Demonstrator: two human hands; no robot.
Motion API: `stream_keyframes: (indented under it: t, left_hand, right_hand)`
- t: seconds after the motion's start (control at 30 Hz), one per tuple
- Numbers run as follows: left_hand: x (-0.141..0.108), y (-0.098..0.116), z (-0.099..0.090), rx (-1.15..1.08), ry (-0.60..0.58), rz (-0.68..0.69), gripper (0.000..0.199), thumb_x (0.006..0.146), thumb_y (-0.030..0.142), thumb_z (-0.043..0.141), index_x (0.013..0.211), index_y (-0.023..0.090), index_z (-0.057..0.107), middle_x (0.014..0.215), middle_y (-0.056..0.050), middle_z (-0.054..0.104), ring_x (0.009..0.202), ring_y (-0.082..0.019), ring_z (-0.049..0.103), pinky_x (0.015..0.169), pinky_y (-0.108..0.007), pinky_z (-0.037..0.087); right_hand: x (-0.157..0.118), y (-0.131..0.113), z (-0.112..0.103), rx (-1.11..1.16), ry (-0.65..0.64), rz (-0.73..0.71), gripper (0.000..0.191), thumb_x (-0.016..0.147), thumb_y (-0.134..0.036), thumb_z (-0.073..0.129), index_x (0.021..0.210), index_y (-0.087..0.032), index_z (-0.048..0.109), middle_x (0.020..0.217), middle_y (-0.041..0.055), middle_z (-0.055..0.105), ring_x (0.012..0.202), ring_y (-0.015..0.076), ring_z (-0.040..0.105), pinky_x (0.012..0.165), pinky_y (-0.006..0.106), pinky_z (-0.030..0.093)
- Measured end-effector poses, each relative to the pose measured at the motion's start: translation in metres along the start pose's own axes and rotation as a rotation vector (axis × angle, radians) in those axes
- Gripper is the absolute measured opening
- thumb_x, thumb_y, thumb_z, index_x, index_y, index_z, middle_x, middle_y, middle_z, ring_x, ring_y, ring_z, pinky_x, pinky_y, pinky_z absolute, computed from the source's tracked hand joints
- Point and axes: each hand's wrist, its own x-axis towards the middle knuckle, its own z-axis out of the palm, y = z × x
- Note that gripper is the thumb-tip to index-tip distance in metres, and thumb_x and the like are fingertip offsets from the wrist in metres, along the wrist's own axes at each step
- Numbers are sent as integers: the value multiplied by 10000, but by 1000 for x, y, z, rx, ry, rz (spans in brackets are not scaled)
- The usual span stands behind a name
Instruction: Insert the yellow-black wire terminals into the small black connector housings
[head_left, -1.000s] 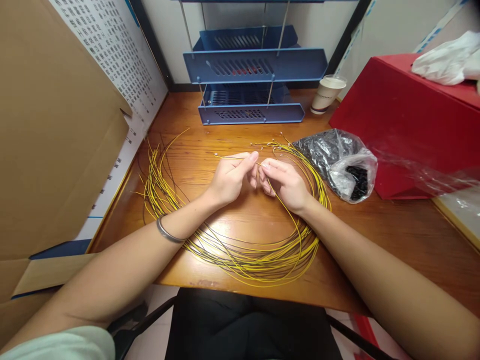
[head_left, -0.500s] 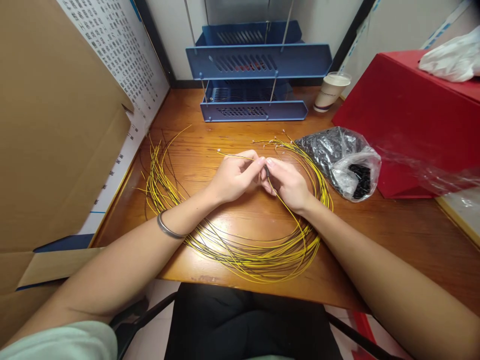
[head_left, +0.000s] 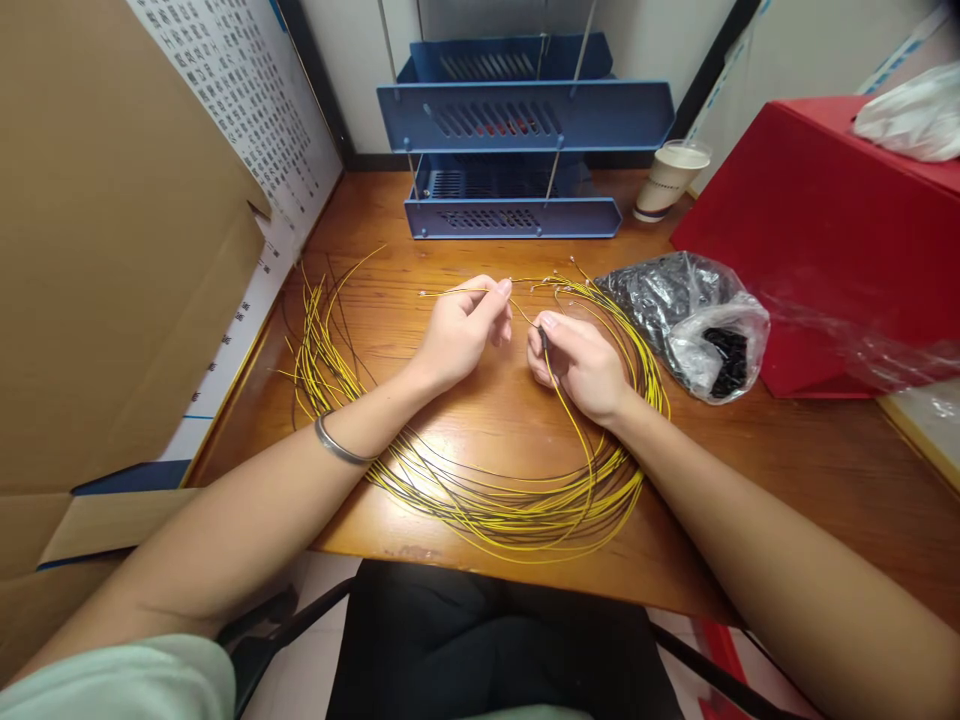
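Between thumb and fingers, my left hand (head_left: pixel 466 328) pinches a thin yellow wire (head_left: pixel 525 311) whose tipped end points left. The wire runs on to my right hand (head_left: pixel 579 362), which is closed on a small black piece (head_left: pixel 544 338) around the wire. From there the wire curves down toward the table. Around and below both hands lies a large loop of yellow and dark wires (head_left: pixel 517 515); its tipped ends are at the upper right and its other ends at the left.
A clear plastic bag (head_left: pixel 694 320) of small black pieces lies right of the loop. Behind stand a blue rack (head_left: pixel 517 218) and a paper cup (head_left: pixel 667 185). A red box (head_left: pixel 832 240) is at the right, cardboard (head_left: pixel 112 250) at the left.
My hands, earlier touching at the fingertips, have moved apart. My left hand went up and left along with the wire, leaving a stretch of wire showing between them. The view shifted slightly.
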Motion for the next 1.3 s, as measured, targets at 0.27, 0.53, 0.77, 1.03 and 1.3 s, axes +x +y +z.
stream_keyframes:
  t: [0.27,0.53,0.77,1.03,1.3]
  left_hand:
    - [-3,-2,1,-77,-116,-47,455,1008,523,578,718,172,598,651,-23,636,568,-95,585,585,-233,503]
    - [-4,2,1,-91,-141,-25,448,926,575,677,741,172,609,670,-14,650,571,-95,586,592,-244,502]
    - [-6,0,3,-103,-144,31,451,834,583,787,805,168,614,689,1,696,609,-90,630,643,-225,532]
    - [-4,-1,4,-151,-107,44,431,817,546,821,774,161,632,658,8,698,609,-85,651,666,-217,557]
    - [-5,-1,5,-184,-137,14,429,804,537,836,790,159,634,664,5,721,609,-88,672,643,-211,551]
  right_hand:
    - [1,0,0,31,6,-8,428,836,-600,669,701,-209,557,562,-40,486,421,76,389,410,258,253]
    - [0,-1,2,27,20,-35,412,841,-570,675,686,-204,564,559,-37,507,424,71,415,393,241,272]
    - [0,-2,1,33,-6,-57,388,858,-531,660,682,-198,564,568,-39,507,422,66,419,395,237,280]
    - [1,0,0,57,-2,-29,360,832,-519,644,684,-205,546,540,-38,498,407,74,394,403,243,264]
    - [0,-1,0,39,14,-29,360,835,-526,629,673,-215,544,516,-33,508,403,87,398,409,255,276]
